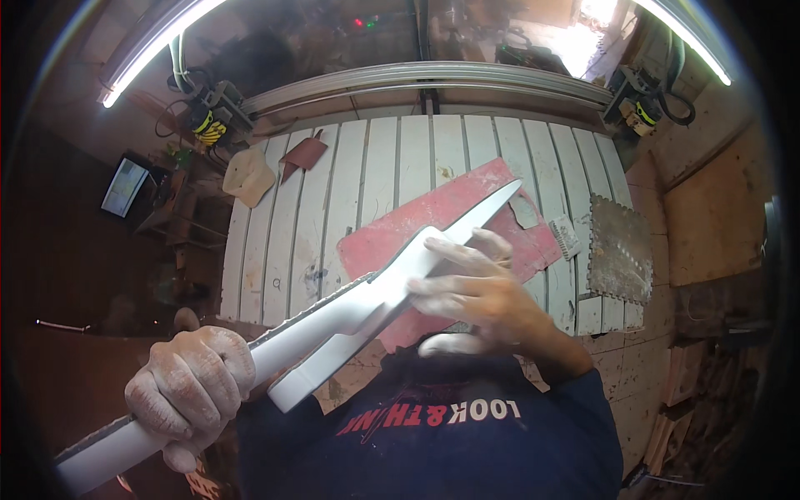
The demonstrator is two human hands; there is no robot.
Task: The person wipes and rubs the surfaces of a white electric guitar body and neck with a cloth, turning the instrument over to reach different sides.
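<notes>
A long white smooth-faced piece (327, 325) runs slantwise across the head view, from the lower left up to a pointed tip over the table. One of its long edges looks dark and rough, and a shorter white branch (310, 375) lies along its near side. My left hand (193, 379), dusted white, is closed round its lower shaft. Higher up, my right hand (475, 292) rests on the wider part with fingers stretched and spread, also dusty. Beneath the pointed end lies a red sheet (392, 221) with pale dust on it.
The white slatted table (383, 158) carries a beige cap (247, 177), a brownish-red folded sheet (303, 155), a small ridged pad (566, 237) and a grey jagged-edged mat (620, 250). A metal rail (433, 79) spans the far side. A screen (125, 185) glows at left.
</notes>
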